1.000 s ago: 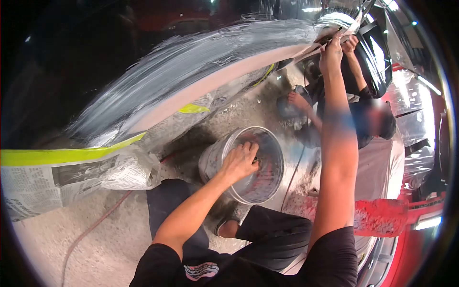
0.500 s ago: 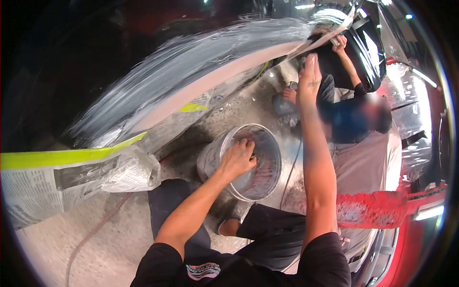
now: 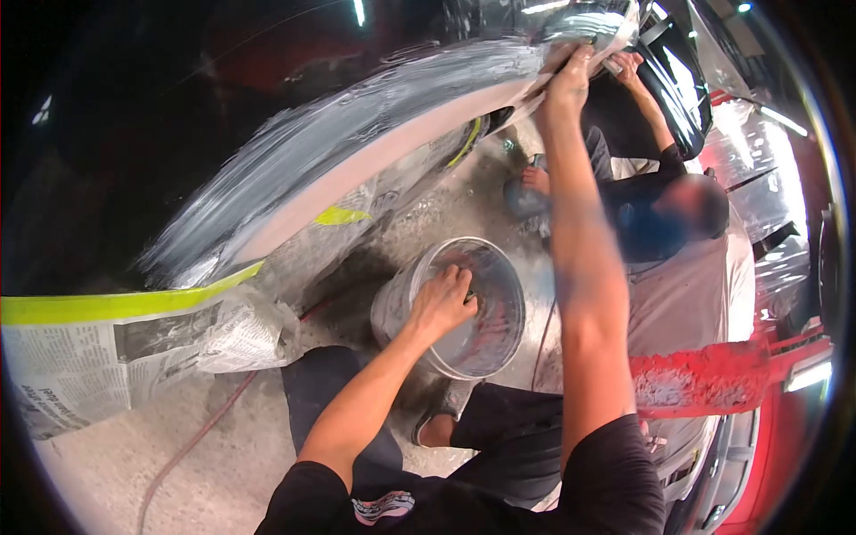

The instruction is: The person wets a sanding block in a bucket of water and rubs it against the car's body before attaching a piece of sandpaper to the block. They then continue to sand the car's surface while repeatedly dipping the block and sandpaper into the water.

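Observation:
My left hand (image 3: 443,303) hangs inside the mouth of a grey-smeared bucket (image 3: 399,299), with its fingers curled. A small dark edge shows at the fingertips, too little to name. My right hand (image 3: 568,82) reaches far forward, fingers stretched out against the far end of a black car panel (image 3: 214,116), at its wheel arch. No object shows in that hand, though part of it is turned away. Grey streaky smears (image 3: 312,134) cover the panel above the arch, and a pinkish sanded band (image 3: 357,165) follows the arch edge.
Newspaper masking (image 3: 89,357) and yellow-green tape (image 3: 134,290) run along the panel's lower edge. A co-worker (image 3: 664,214) crouches ahead, one hand (image 3: 627,67) at another black part. A hose (image 3: 192,446) crosses the floor. A red stand (image 3: 704,379) is at the right.
My right hand has moved forward and up onto the far end of the panel. My left hand stays in the bucket. The view has shifted slightly.

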`<act>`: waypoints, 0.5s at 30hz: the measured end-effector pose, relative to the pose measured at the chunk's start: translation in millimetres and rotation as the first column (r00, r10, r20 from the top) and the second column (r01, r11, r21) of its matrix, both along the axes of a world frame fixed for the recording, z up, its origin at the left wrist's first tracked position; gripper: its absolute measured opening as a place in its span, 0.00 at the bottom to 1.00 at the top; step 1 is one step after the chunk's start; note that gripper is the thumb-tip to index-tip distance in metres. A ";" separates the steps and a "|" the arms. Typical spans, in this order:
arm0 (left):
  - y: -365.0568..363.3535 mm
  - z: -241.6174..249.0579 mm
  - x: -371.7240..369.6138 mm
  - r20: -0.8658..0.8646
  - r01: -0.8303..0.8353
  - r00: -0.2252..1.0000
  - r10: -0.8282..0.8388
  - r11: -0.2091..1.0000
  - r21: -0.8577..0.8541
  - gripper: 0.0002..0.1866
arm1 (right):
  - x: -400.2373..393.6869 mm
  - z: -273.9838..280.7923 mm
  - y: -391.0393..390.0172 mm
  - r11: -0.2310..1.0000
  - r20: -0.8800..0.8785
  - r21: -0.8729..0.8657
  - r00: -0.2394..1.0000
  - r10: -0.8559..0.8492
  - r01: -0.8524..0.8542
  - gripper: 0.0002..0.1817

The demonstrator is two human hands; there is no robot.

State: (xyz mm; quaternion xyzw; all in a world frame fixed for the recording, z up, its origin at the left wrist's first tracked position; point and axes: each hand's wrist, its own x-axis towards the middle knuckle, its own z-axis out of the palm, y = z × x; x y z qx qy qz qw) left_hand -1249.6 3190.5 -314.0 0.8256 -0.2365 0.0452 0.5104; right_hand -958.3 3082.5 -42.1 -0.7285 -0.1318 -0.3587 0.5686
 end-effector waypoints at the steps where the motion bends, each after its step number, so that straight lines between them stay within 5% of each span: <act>1: -0.3 1.1 -0.1 -0.024 0.017 1.000 -0.016 1.000 0.012 0.21 | -13.5 -9.4 11.9 0.996 0.064 -0.088 0.998 -0.002 0.008 0.38; 2: -0.1 0.9 -1.2 -0.050 0.034 0.998 -0.033 0.999 0.027 0.20 | -37.3 -22.7 29.8 0.985 0.125 -0.173 0.992 0.000 0.022 0.39; 4: -0.6 -1.8 -4.9 -0.030 0.038 0.999 -0.036 0.998 0.041 0.20 | -88.2 -32.7 77.4 0.905 0.238 -0.280 0.936 -0.259 0.321 0.42; 10: -0.5 -3.8 -4.0 -0.002 0.032 0.999 -0.032 0.997 0.070 0.20 | -89.0 -24.2 67.2 0.892 0.299 -0.365 0.941 -0.157 0.265 0.44; 12: 0.5 -4.0 -5.3 0.004 0.024 1.000 -0.024 0.997 0.075 0.21 | -25.2 -6.9 0.8 0.979 -0.038 -0.175 0.993 -0.112 0.104 0.42; 13: 1.8 -3.0 -5.5 -0.012 0.045 0.999 -0.044 0.995 0.086 0.21 | -21.1 0.8 -9.4 0.999 -0.171 0.011 0.984 0.044 -0.042 0.41; 14: 3.2 -1.4 -5.1 -0.026 0.063 0.998 -0.060 0.993 0.095 0.22 | -19.2 8.9 -10.2 0.963 -0.269 0.210 0.937 0.222 -0.168 0.41; 15: 4.2 -0.3 -5.3 -0.026 0.057 0.998 -0.055 0.994 0.092 0.22 | -17.6 9.6 -8.3 0.963 -0.270 0.207 0.936 0.226 -0.173 0.41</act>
